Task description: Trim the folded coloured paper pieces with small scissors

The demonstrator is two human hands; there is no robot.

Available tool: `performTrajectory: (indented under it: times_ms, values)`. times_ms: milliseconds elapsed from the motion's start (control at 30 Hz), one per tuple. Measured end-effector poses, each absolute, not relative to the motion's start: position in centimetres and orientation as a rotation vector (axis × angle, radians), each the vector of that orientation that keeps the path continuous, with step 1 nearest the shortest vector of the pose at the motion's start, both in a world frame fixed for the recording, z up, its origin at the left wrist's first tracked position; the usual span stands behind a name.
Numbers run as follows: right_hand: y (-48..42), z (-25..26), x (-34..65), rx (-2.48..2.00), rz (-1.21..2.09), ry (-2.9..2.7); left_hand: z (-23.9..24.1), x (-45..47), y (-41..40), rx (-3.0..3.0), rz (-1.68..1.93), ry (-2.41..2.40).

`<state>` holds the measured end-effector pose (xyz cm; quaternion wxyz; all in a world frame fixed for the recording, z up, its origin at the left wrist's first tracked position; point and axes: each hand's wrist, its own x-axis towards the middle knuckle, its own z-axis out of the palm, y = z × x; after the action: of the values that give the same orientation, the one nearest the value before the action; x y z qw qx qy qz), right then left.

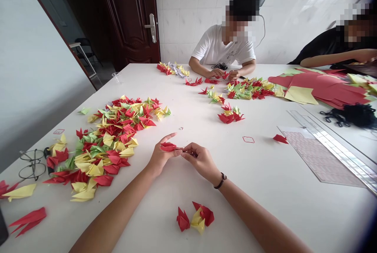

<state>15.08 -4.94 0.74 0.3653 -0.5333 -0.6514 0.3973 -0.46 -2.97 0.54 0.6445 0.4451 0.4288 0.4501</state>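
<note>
My left hand [160, 155] pinches a small folded red paper piece [168, 147] above the white table [265, 182]. My right hand [200, 159] meets it from the right, fingers curled and pinched at the same piece's right tip. A dark bracelet [220, 181] circles my right wrist. Between my forearms lie three folded pieces, two red [183, 220] and one yellow [198, 221].
A big heap of red, yellow and green folded pieces [108, 139] spreads to the left, glasses [31, 164] beside it. A clear ruler [332, 145] and grid sheet [318, 157] lie right. Two people sit across, folding, with more pieces [247, 88] and red paper sheets [324, 86].
</note>
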Motion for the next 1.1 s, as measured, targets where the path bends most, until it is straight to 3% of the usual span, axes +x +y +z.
performTrajectory:
  times_ms: [1100]
  values:
    - [-4.1,-0.4,15.8,-1.351,1.099,-1.616,0.5,-1.5,-1.9,1.093,1.028,1.065]
